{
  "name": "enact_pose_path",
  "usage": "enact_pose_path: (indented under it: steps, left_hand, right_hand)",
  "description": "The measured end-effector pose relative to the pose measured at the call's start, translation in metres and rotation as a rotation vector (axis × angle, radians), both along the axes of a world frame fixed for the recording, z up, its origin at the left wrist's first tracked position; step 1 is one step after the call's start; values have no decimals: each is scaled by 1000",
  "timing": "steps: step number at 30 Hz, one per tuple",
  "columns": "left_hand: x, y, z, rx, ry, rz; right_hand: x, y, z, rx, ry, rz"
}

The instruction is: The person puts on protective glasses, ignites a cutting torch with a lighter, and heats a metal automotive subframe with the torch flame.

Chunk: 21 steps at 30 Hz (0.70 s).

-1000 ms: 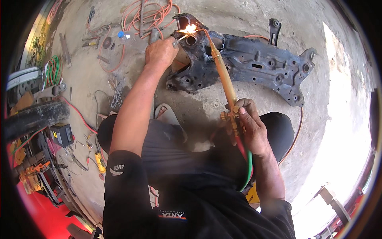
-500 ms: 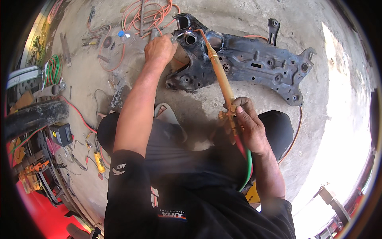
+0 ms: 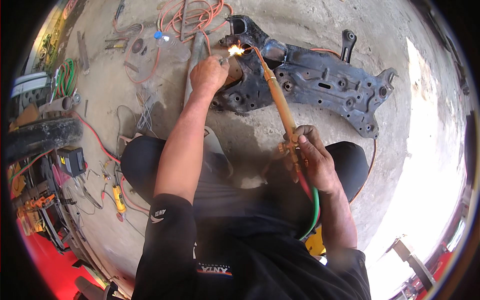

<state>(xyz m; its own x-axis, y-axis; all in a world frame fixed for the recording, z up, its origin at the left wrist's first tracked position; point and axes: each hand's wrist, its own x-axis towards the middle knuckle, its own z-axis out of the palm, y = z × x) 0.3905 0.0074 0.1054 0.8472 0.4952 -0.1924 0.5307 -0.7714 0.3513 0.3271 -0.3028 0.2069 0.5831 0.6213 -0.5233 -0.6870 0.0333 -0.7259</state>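
My right hand point(image 3: 319, 162) is closed around the valve end of a brass gas torch point(image 3: 281, 102) with a red and a green hose. The thin bent tip of the torch reaches over the far left end of a black stamped-metal car subframe point(image 3: 320, 82), which lies on the floor. A bright yellow-orange flame point(image 3: 236, 50) burns just left of the tip. Close below it is my left hand point(image 3: 209, 74), its fingers pinched together at the subframe's left edge. Something small and shiny shows at the fingertips, too small to name.
A clear plastic bottle point(image 3: 172, 46) with a blue cap, a metal pipe point(image 3: 196, 65) and a coiled orange hose point(image 3: 192, 20) lie beyond my left hand. At the left are a black round tube point(image 3: 45, 140), a dark box point(image 3: 71, 161) and a yellow tool point(image 3: 119, 199).
My left hand has moved right and slightly nearer to me, and a larger yellow flame has appeared near the torch tip. The right hand keeps its hold on the torch.
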Motion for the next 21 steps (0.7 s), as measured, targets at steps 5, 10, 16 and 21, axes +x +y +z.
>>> enact_pose_path:
  steps: [5, 10, 16, 21]
  left_hand:
    - [-8, -7, -8, -55, 104, 10]
    - [-7, -16, -15, 17, -7, 98]
    - [-9, -11, -13, 18, -16, 131]
    - [-11, -20, -14, 8, 58, 10]
  right_hand:
    - [-1, 0, 2, -52, -23, 4]
    - [-1, -7, 2, -52, -32, 33]
    - [-2, -8, 0, -56, -39, -1]
    - [-3, -10, 2, -29, -34, -10]
